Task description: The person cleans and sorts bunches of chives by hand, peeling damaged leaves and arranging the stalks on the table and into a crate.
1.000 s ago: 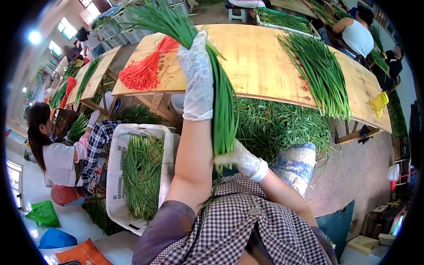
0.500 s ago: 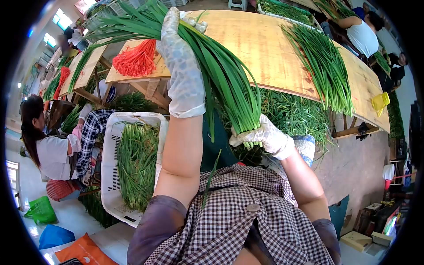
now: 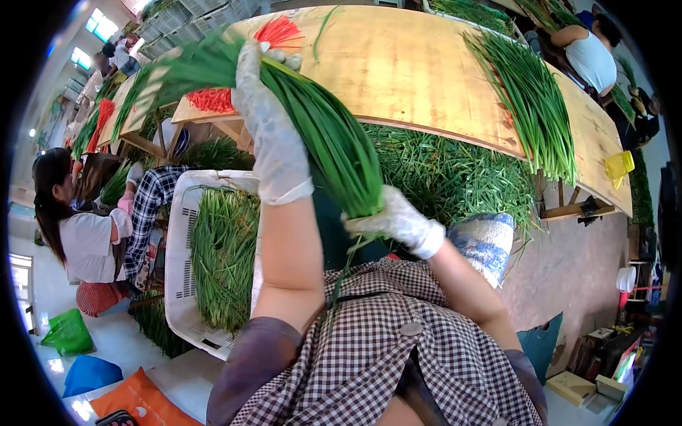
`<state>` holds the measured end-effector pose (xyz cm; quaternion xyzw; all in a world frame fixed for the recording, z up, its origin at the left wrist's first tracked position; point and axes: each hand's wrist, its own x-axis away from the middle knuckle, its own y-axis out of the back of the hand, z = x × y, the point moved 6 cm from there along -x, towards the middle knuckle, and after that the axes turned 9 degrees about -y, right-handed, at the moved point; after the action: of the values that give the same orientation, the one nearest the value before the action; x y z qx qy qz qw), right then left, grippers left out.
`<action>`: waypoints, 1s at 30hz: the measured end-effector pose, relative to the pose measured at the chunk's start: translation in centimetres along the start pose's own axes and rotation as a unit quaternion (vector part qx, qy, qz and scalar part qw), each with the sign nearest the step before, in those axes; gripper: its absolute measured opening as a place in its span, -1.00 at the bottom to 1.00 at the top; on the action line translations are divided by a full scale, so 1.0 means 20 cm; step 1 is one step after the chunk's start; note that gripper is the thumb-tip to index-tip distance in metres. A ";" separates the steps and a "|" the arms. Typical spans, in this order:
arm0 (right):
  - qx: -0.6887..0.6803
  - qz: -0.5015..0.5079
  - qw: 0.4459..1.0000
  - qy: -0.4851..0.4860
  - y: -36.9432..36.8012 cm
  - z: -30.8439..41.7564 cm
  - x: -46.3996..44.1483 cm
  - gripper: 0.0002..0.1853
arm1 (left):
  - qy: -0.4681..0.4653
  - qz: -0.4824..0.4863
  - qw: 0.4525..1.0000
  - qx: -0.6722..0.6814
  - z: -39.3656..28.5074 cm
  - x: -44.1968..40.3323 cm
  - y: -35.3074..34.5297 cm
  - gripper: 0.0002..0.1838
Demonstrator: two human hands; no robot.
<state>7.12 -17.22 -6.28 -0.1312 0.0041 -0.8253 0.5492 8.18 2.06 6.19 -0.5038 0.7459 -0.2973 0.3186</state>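
Observation:
My left hand, in a pale translucent glove, is raised over the near edge of the wooden table and wrapped round the upper leaves of a bunch of garlic chives. The leaf tips spread left and are blurred. Lower down, my right hand, gloved too, grips the cut ends, which its fingers mostly hide. A thin loose leaf hangs below this hand against my checked apron. Red ties lie on the table just beyond my left hand, and more red ties lie at its left edge.
On the right of the wooden table lies another pile of chives, near a yellow object. A white crate of leaves stands at my left, beside a seated person. Loose greens fill the space under the table.
Both hands have shifted left with the bunch, the right hand also slightly down. Its stem ends are now largely covered. More red ties and a loose leaf show on the table.

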 end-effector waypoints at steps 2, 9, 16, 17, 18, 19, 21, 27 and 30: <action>0.196 -0.034 0.980 0.031 0.15 0.01 0.08 -0.57 | 0.089 0.186 0.978 -0.019 -0.03 0.15 -0.02 -0.67; 0.460 -0.150 0.862 -0.155 0.63 -0.30 0.59 -0.33 | 0.007 0.825 0.392 -0.408 0.27 0.87 0.83 -0.46; 0.208 -0.240 0.941 -0.120 0.72 0.10 0.91 -0.48 | 0.344 0.450 0.810 -0.152 0.32 0.63 0.76 -0.78; 0.149 -0.268 0.948 -0.084 0.72 0.10 0.94 -0.51 | 0.356 0.361 0.852 -0.130 0.30 0.54 0.71 -0.74; 0.421 -0.255 0.839 -0.233 0.71 0.00 0.94 -0.55 | 0.365 0.268 0.885 -0.105 0.27 0.48 0.68 -0.68; 0.646 -0.220 0.637 -0.358 0.72 -0.06 0.98 -0.59 | 0.361 0.273 0.886 -0.102 0.22 0.47 0.62 -0.68; 0.710 -0.074 0.586 -0.383 0.65 0.01 1.05 -0.60 | 0.350 0.268 0.893 -0.090 0.18 0.43 0.51 -0.61; 0.639 -0.345 0.687 -0.015 0.76 1.13 1.32 -0.58 | 0.321 0.258 0.906 -0.098 0.27 0.41 0.53 -0.58; 0.361 -0.449 0.809 0.114 0.86 1.26 1.33 -0.63 | 0.259 0.372 0.874 -0.176 0.31 0.52 0.52 -0.63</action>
<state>18.55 -44.69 21.16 0.1841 -0.2908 -0.9311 0.1206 4.19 -5.12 -7.49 -0.1419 0.9739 -0.1406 0.1074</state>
